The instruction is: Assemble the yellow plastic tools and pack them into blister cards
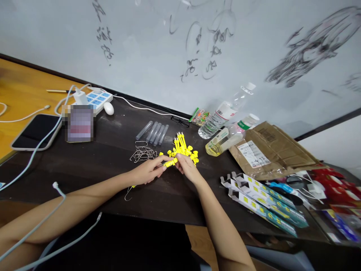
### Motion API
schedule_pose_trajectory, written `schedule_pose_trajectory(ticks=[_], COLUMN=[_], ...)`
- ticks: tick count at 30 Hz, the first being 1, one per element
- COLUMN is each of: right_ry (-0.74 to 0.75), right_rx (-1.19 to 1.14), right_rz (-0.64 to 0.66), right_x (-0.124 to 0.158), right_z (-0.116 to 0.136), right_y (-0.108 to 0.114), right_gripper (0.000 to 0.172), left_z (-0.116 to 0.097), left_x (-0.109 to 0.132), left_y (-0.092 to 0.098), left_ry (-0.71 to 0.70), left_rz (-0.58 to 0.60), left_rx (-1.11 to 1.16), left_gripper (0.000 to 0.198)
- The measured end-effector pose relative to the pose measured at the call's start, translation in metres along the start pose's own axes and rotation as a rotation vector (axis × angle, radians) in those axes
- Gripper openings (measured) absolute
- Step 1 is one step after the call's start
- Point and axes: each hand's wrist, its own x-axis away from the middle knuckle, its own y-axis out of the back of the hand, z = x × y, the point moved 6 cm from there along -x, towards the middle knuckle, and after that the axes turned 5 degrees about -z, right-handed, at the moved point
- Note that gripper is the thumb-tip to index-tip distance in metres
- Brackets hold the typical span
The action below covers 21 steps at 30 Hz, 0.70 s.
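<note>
I'm pinching one yellow piece between left hand and right hand, just in front of the yellow pile | my right hand is crowding the pile, may be scattering pieces | wire hooks are lying left of pile, could be snagging fingers

One view, from the person's head, looks forward and down along both forearms onto the table, close in. The left hand and right hand meet mid-frame at a yellow piece. The wall fills the top. Its edges bend, probably from a wide lens.
</note>
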Motion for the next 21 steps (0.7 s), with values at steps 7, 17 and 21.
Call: schedule_pose_trajectory(ticks=[7,17,21], right_ry=[0.033,0.047,0.047], right_rx=[0.064,0.057,0.02], right_rz=[0.019,0.057,-0.013], right_x=[0.0004,0.0001,-0.0016], right_z=[0.0042,0.0045,0.0037], right_y=[-0.0014,-0.0023,0.0015], right_gripper=[0.047,0.043,0.035], left_z=[-0.0037,0.0046,0.0049], left_x=[0.0011,-0.002,-0.0029], left_y=[-0.0025,0.0021,0.005], left_ry=[-0.023,-0.01,-0.021], left_rz=[0.044,0.001,-0.016], left_rx=[-0.011,-0.026,-0.015], left_gripper=[0.046,0.047,0.046])
